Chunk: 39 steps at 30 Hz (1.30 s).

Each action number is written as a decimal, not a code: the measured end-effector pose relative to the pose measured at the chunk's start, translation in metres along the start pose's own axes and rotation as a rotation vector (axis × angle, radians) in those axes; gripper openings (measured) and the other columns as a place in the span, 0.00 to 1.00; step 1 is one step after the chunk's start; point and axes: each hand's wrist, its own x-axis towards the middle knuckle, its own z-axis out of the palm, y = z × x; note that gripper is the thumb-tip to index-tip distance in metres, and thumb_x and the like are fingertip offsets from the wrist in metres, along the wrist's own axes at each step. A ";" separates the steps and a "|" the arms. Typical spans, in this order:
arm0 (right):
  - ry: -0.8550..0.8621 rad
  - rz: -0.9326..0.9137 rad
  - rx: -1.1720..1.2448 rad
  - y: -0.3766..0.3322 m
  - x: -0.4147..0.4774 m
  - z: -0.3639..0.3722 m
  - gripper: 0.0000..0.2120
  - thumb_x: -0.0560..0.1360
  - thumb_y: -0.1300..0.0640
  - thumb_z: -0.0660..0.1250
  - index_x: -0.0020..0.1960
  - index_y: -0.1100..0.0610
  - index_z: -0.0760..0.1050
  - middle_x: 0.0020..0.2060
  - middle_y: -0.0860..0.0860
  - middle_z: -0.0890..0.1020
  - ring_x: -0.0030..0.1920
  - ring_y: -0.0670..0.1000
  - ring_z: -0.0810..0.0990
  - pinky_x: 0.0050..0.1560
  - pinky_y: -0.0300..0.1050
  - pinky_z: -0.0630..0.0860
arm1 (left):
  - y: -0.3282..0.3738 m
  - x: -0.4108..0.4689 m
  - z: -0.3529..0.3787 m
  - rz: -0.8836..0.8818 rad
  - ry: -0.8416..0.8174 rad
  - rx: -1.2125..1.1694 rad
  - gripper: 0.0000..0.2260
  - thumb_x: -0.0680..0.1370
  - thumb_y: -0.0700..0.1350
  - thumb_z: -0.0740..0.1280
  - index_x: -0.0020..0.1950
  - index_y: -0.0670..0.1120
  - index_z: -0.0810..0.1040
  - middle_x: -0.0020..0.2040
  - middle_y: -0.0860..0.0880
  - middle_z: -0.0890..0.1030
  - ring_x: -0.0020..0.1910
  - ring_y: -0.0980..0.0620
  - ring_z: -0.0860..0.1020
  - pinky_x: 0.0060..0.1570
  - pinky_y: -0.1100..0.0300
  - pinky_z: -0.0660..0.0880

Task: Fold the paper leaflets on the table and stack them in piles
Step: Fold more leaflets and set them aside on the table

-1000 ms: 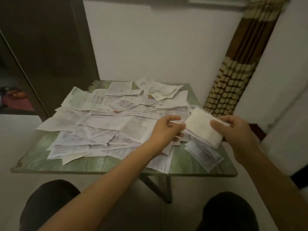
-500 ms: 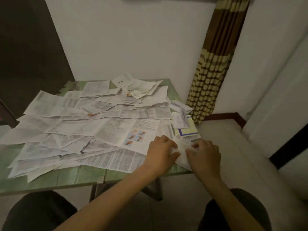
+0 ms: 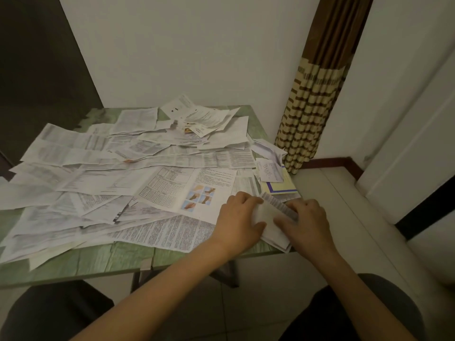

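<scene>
The small folded white paper leaflet (image 3: 267, 219) lies at the near right corner of the green table (image 3: 98, 262). Its long side runs from far to near, tipped a bit to the right. The left hand (image 3: 237, 217) and right hand (image 3: 306, 222) hold it with bent fingers, thumbs on top. The hands hide both side edges, and the print is too small to read.

- A green marbled table (image 3: 98, 262) stands by a white wall. Flat white paper leaflets (image 3: 110, 168) cover most of it.
- At its near right corner, the left hand (image 3: 240, 217) and the right hand (image 3: 305, 222) both hold one small folded white leaflet (image 3: 267, 217), low on other folded papers.
- A brown and cream checked curtain (image 3: 312, 107) hangs in the corner.
</scene>
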 end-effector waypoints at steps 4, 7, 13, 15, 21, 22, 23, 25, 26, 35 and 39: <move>-0.037 -0.012 0.093 0.000 0.000 -0.002 0.21 0.72 0.53 0.70 0.63 0.53 0.72 0.56 0.53 0.73 0.56 0.53 0.71 0.56 0.48 0.72 | -0.002 -0.002 0.000 0.028 -0.018 0.067 0.21 0.78 0.50 0.63 0.70 0.50 0.67 0.66 0.49 0.67 0.62 0.50 0.65 0.62 0.58 0.64; 0.001 -0.100 -0.044 0.003 -0.004 0.002 0.19 0.74 0.52 0.68 0.64 0.55 0.73 0.57 0.55 0.73 0.56 0.53 0.71 0.54 0.45 0.70 | 0.001 -0.008 0.003 0.169 0.014 0.182 0.15 0.75 0.46 0.61 0.59 0.46 0.79 0.63 0.45 0.74 0.60 0.44 0.72 0.56 0.54 0.70; 0.191 -0.291 -0.381 0.004 -0.021 0.023 0.21 0.61 0.59 0.80 0.52 0.61 0.80 0.47 0.59 0.81 0.45 0.58 0.81 0.43 0.51 0.78 | 0.000 -0.009 0.017 0.254 0.022 0.193 0.15 0.68 0.44 0.60 0.48 0.49 0.83 0.51 0.50 0.84 0.48 0.51 0.82 0.46 0.60 0.77; 0.193 -0.349 -0.372 0.003 -0.022 0.022 0.22 0.59 0.59 0.81 0.50 0.61 0.81 0.46 0.58 0.83 0.45 0.57 0.82 0.45 0.50 0.78 | 0.000 -0.011 0.017 0.231 0.006 0.207 0.14 0.67 0.45 0.61 0.48 0.51 0.83 0.51 0.52 0.83 0.48 0.52 0.82 0.46 0.61 0.77; 0.346 -0.377 -0.353 0.017 -0.031 0.011 0.10 0.68 0.55 0.69 0.46 0.59 0.83 0.41 0.53 0.84 0.40 0.55 0.82 0.47 0.47 0.70 | 0.005 -0.016 0.013 0.155 -0.027 0.257 0.18 0.72 0.53 0.55 0.49 0.51 0.82 0.54 0.51 0.83 0.50 0.52 0.81 0.49 0.58 0.76; 0.349 -0.374 -0.349 0.021 -0.032 0.008 0.11 0.69 0.54 0.67 0.45 0.59 0.83 0.41 0.53 0.84 0.40 0.55 0.81 0.48 0.46 0.66 | 0.003 -0.017 0.013 0.158 -0.043 0.243 0.19 0.73 0.54 0.55 0.51 0.50 0.82 0.56 0.50 0.82 0.52 0.50 0.81 0.51 0.56 0.76; 0.350 -0.370 -0.343 0.024 -0.034 0.006 0.12 0.69 0.53 0.65 0.45 0.59 0.83 0.41 0.52 0.84 0.40 0.56 0.81 0.47 0.46 0.63 | 0.003 -0.017 0.012 0.157 -0.059 0.210 0.20 0.73 0.54 0.55 0.54 0.48 0.82 0.58 0.49 0.81 0.54 0.49 0.80 0.54 0.54 0.74; 0.336 -0.343 -0.325 0.026 -0.034 0.003 0.11 0.70 0.53 0.67 0.44 0.58 0.83 0.41 0.52 0.84 0.41 0.56 0.80 0.47 0.46 0.63 | 0.001 -0.017 0.014 0.148 -0.079 0.178 0.22 0.74 0.55 0.54 0.57 0.46 0.80 0.61 0.47 0.79 0.57 0.46 0.78 0.57 0.51 0.72; 0.327 -0.332 -0.309 0.026 -0.033 0.002 0.08 0.70 0.54 0.71 0.44 0.59 0.83 0.41 0.52 0.85 0.41 0.56 0.80 0.47 0.47 0.65 | 0.002 -0.017 0.014 0.146 -0.077 0.177 0.22 0.74 0.54 0.53 0.57 0.46 0.80 0.61 0.46 0.79 0.58 0.45 0.78 0.57 0.51 0.71; 0.152 -0.230 0.001 0.013 -0.018 0.001 0.04 0.72 0.61 0.70 0.46 0.60 0.81 0.43 0.54 0.81 0.44 0.49 0.70 0.42 0.41 0.66 | 0.004 -0.026 0.012 0.115 -0.068 0.234 0.23 0.74 0.54 0.52 0.54 0.44 0.81 0.58 0.44 0.80 0.56 0.44 0.78 0.56 0.50 0.73; 0.161 -0.297 0.004 0.010 -0.021 0.009 0.03 0.72 0.62 0.70 0.45 0.59 0.81 0.41 0.55 0.82 0.42 0.49 0.70 0.41 0.46 0.70 | 0.006 -0.031 0.011 0.074 -0.006 0.276 0.19 0.73 0.53 0.55 0.49 0.45 0.82 0.54 0.44 0.82 0.51 0.44 0.81 0.48 0.49 0.77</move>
